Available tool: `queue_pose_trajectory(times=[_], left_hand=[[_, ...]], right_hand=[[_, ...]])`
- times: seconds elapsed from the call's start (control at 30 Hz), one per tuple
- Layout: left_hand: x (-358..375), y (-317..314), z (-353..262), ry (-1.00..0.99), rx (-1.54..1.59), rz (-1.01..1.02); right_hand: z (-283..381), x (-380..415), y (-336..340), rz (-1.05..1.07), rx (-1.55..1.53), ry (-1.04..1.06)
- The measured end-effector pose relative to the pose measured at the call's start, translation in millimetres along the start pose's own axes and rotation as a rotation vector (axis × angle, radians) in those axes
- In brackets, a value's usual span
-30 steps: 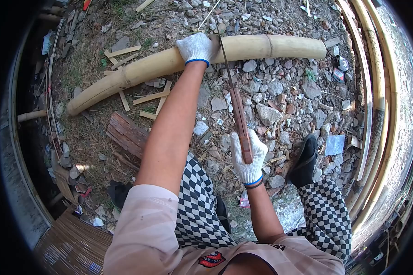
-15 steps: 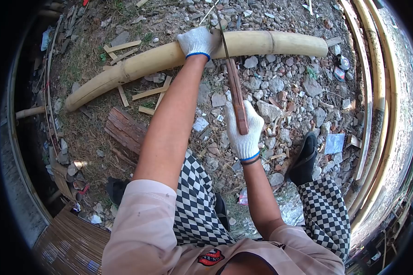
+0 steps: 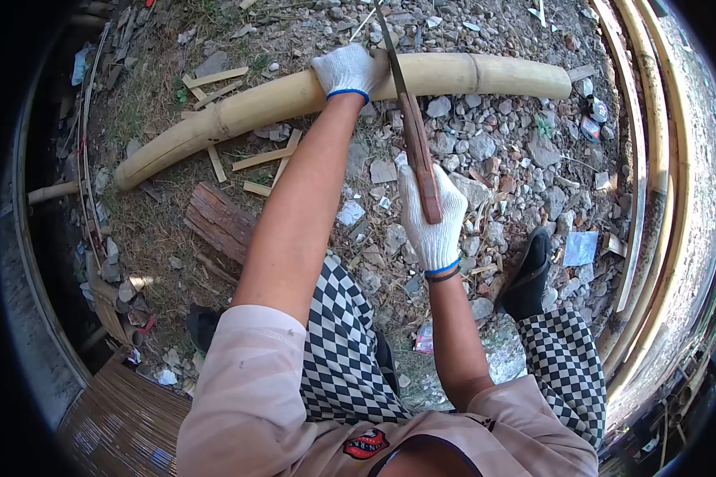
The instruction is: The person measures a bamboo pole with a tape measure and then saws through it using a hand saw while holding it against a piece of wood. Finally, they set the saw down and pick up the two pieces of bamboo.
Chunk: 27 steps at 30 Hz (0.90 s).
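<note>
A thick, curved bamboo pole [image 3: 278, 103] lies across the rubble in front of me. My left hand [image 3: 348, 70], in a white knit glove with a blue cuff, is closed over the pole near its middle. Just right of those fingers, the thin dark blade of a saw [image 3: 418, 151] crosses the bamboo; its teeth are too small to make out. My right hand [image 3: 433, 208], gloved the same way, is wrapped around the saw's long brown wooden handle. The blade points away from me and reaches the top edge of the view.
Pale bamboo strips [image 3: 262, 157] and a rough brown wood slab [image 3: 217, 221] lie left of the saw. Stones [image 3: 473, 191] cover the ground. Long bamboo poles [image 3: 659, 159] run along the right side. A slatted bamboo mat [image 3: 123, 421] is at lower left. My dark shoe [image 3: 527, 274] rests on the rubble.
My right hand has moved forward and slightly right with the saw, and more of the blade reaches beyond the pole. My left hand keeps its hold on the bamboo.
</note>
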State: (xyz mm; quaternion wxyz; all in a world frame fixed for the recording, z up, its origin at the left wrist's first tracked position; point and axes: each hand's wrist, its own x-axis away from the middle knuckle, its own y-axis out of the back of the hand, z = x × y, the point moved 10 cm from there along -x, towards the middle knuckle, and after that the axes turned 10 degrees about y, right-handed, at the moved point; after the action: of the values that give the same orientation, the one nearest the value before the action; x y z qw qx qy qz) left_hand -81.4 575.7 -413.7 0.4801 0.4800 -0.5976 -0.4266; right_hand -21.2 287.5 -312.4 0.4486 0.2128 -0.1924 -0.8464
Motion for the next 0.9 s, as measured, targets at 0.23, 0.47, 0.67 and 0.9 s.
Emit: queue_pose_trajectory(times=[0.23,0.47,0.67,0.9], left_hand=[[1,8,-1,0.010,0.024,0.026],[-8,0,3,-0.005,0.028,-0.029],[-8,-2,3,0.000,0.044,0.010],[-3,0,3,0.005,-0.002,0.029]], right_hand=[[-6,4,-2,0.040,0.032,-0.016],[16,52,24,-0.060,-0.039,-0.004],[-10,-21,-23,0.049,0.013,0.026],[7,58,20,0.016,-0.014,-0.092]])
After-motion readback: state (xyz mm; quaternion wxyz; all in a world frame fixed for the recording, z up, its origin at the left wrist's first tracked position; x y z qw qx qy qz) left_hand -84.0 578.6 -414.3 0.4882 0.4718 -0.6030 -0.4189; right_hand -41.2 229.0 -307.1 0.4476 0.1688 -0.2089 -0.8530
